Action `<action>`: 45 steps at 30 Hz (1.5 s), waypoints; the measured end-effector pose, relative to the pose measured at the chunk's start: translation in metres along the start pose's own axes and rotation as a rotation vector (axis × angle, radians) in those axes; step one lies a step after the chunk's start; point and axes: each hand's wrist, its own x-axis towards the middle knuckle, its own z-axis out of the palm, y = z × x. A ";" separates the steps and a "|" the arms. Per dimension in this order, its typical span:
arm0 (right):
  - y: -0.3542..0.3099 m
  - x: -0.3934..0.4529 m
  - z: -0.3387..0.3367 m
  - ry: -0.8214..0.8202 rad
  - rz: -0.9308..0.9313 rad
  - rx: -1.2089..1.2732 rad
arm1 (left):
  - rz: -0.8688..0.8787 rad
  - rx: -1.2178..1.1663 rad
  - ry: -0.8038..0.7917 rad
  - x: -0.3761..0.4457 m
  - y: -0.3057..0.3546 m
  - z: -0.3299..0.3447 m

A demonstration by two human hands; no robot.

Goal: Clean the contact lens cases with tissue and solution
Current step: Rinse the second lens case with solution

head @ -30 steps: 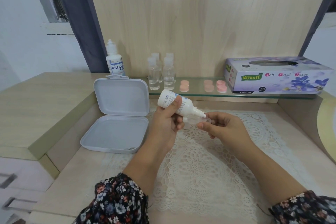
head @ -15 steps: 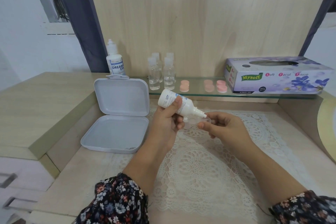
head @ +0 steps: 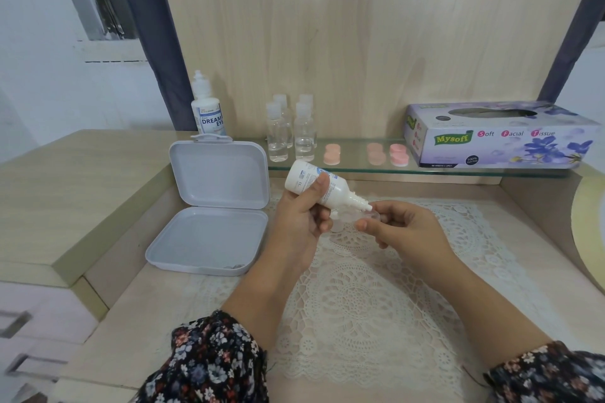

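White bottle (head: 322, 186), gripped by the left hand (head: 299, 222), tips solution into the clear case (head: 368, 216) pinched by the right hand (head: 401, 227) (tissue box (head: 497, 139) untouched, so wiping remains).

Setting: a home, most likely a dressing table in a bedroom. Evidence: light wood-grain back panel (head: 360, 26) rising behind a narrow glass shelf (head: 353, 164). On the shelf: clear travel bottles (head: 291, 131), pink lens-case caps (head: 383, 154), a floral facial tissue box (head: 497, 137) at its right end. Below the shelf, a lace doily (head: 376, 288) covers the tabletop (head: 108, 321). Left of the shelf, drawer fronts with handles (head: 19, 321); painted white wall (head: 39, 75) beyond.
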 end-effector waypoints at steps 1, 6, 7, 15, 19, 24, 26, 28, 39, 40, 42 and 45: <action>0.000 0.000 0.000 0.000 0.001 0.002 | -0.002 0.001 0.002 0.000 0.000 0.000; 0.001 0.001 0.001 0.003 0.005 0.013 | -0.009 0.001 0.002 0.000 0.000 0.002; 0.001 0.001 0.001 0.001 0.005 0.014 | -0.010 0.003 0.001 0.000 0.000 0.002; 0.000 0.001 0.001 0.007 -0.002 0.001 | 0.006 -0.003 -0.004 0.000 0.000 0.001; 0.000 0.000 0.001 0.006 -0.002 0.003 | 0.006 -0.007 0.005 0.001 0.001 0.001; -0.001 0.001 0.001 0.002 -0.001 0.006 | 0.005 -0.007 0.002 0.001 0.000 0.001; -0.001 0.000 0.001 0.001 -0.001 0.003 | 0.006 -0.006 -0.001 0.001 0.000 0.001; -0.001 0.000 0.001 0.005 0.001 0.002 | 0.006 -0.004 -0.001 0.001 0.000 0.001; -0.003 -0.001 0.001 0.002 0.003 0.007 | 0.010 -0.006 -0.001 0.001 -0.001 -0.001; -0.003 -0.001 0.001 0.005 0.005 0.005 | 0.011 -0.009 0.003 0.002 -0.001 -0.001; -0.003 -0.001 0.001 0.011 0.010 0.004 | 0.011 -0.015 0.012 0.002 -0.001 -0.001; -0.003 -0.002 0.001 0.012 0.013 0.020 | 0.009 -0.018 0.004 0.002 -0.001 -0.001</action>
